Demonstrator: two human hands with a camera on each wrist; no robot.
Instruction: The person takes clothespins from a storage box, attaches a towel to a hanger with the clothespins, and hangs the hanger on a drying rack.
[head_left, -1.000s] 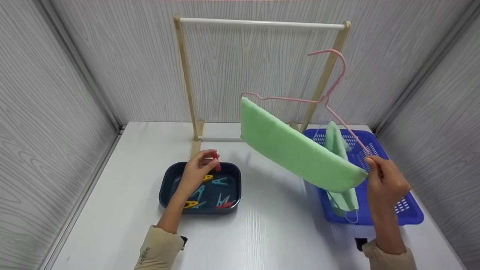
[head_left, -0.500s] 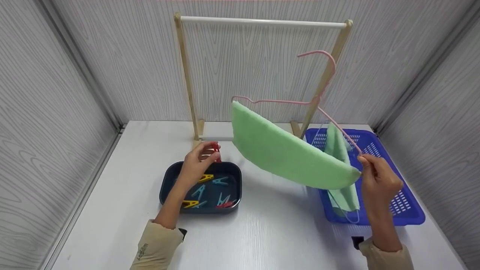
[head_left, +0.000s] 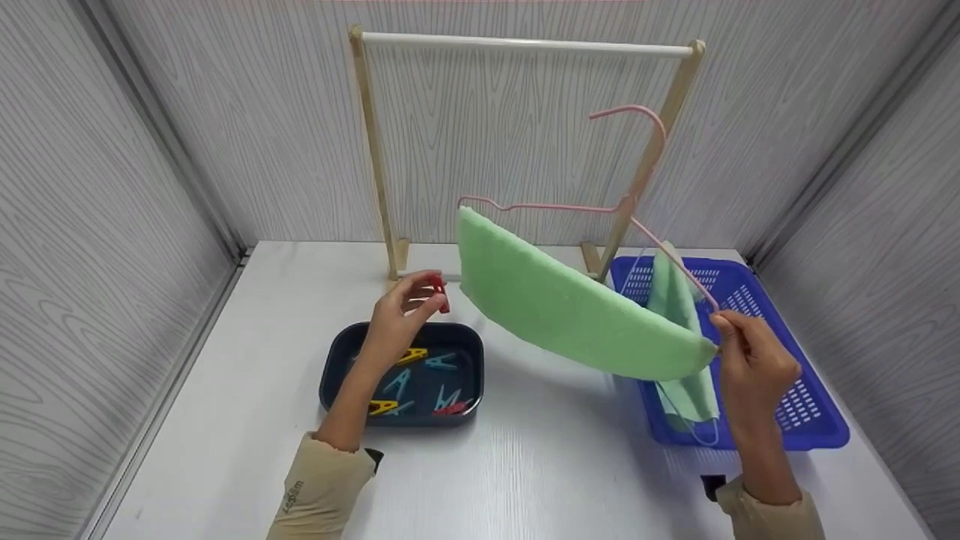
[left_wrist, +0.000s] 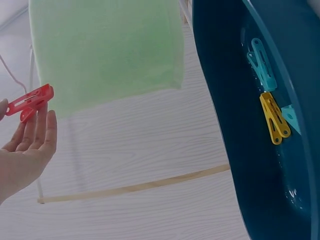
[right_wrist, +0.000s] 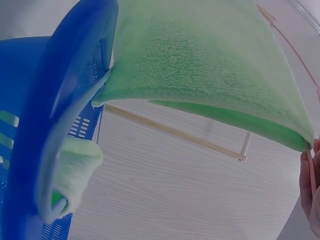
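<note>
My left hand (head_left: 399, 316) pinches a red clothespin (head_left: 440, 293) between thumb and fingertips, just above the back rim of the dark tub (head_left: 330, 375). In the left wrist view the same red clothespin (left_wrist: 31, 101) lies across the fingertips, near the green towel (left_wrist: 110, 55). My right hand (head_left: 759, 367) grips the right corner of a pink wire hanger (head_left: 562, 207), which is held tilted in the air with its hook up. A green towel (head_left: 577, 307) hangs folded over the hanger, sagging along its lower bar. The right wrist view shows fingers (right_wrist: 306, 175) around the hanger's end.
Several blue, yellow and red clothespins (head_left: 397, 384) lie in the tub. A blue basket (head_left: 821, 427) at right holds another green cloth (head_left: 690, 397) and a thin hanger. Behind stands a wooden rack with a white bar (head_left: 525, 43).
My left hand has lifted the red clothespin up and slightly right, out of the tub. The hanger with the towel has shifted left in my right hand.
</note>
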